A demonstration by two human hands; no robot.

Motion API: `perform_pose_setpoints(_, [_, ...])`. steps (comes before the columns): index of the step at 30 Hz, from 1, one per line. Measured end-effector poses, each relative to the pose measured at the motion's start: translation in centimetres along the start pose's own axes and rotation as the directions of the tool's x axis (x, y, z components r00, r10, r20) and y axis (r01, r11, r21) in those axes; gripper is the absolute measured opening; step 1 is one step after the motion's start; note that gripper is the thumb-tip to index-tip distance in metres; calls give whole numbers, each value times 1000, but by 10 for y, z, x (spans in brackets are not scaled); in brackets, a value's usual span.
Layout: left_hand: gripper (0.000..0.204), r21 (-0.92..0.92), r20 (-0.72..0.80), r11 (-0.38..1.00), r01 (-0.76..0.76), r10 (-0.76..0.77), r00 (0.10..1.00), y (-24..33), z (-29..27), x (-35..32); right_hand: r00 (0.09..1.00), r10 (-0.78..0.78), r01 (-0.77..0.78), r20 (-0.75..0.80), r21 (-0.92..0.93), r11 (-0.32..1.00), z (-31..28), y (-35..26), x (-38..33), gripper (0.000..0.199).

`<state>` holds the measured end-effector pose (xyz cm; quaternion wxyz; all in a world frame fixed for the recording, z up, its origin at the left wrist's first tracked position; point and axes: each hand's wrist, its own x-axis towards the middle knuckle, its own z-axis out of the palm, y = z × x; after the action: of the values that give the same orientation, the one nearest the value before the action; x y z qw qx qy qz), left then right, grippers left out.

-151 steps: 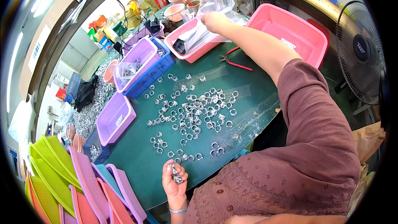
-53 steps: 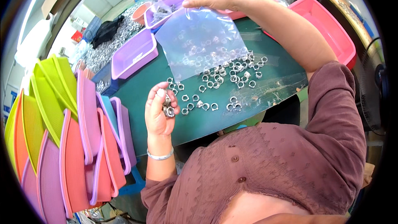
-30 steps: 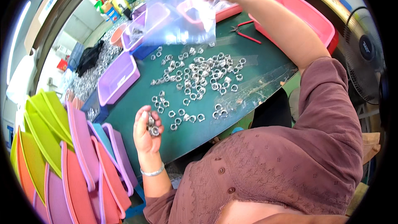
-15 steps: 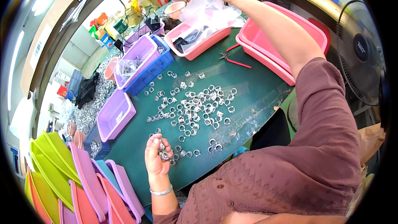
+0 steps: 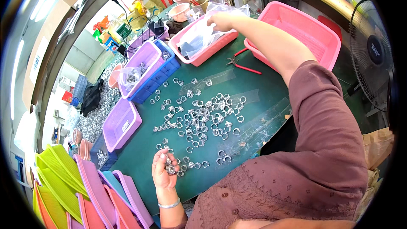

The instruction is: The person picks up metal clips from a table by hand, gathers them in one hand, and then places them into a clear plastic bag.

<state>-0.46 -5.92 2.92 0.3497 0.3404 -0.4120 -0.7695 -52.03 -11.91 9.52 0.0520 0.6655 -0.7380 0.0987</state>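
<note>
My left hand (image 5: 163,174), at the near side of the green table, is closed with its palm up around several silver rings (image 5: 171,169). At the far side, my right hand (image 5: 221,21) reaches over a pink basket (image 5: 212,54). Its fingers are bent down onto a clear plastic bag (image 5: 197,41) that lies in that basket; the fingertips are partly hidden against the plastic. Between my hands, many loose silver rings (image 5: 202,118) lie spread on the tabletop (image 5: 263,97), thickest in the middle.
Red-handled pliers (image 5: 248,68) lie near a larger pink basket (image 5: 305,29). Purple baskets (image 5: 122,123) and a blue crate (image 5: 159,74) line the left edge. Stacked coloured baskets (image 5: 80,186) stand lower left; a fan (image 5: 373,51) stands at the right.
My right hand has come down from above with the plastic bag, which now lies lower in the pink basket. My left hand still holds the rings. The view has shifted slightly.
</note>
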Motion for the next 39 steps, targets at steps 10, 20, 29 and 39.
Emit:
perform_pose_setpoints(10, [16,-20,-11,1000,24,-24,1000,-9,-5,1,993,102,-92,55,-158,983,-55,-18,-50,32])
perform_pose_setpoints(20, [17,-12,9,1000,23,-23,1000,-9,-1,-7,954,224,-235,-199,-36,971,-32,-2,-26,15])
perform_pose_setpoints(29, [17,-33,-32,999,6,-7,999,-12,-17,-22,908,271,-274,-319,36,961,-56,-13,-2,19])
perform_pose_setpoints(39, [17,-49,-21,999,2,-3,1000,-14,-19,-27,892,262,-275,-369,17,961,-47,1,-5,16])
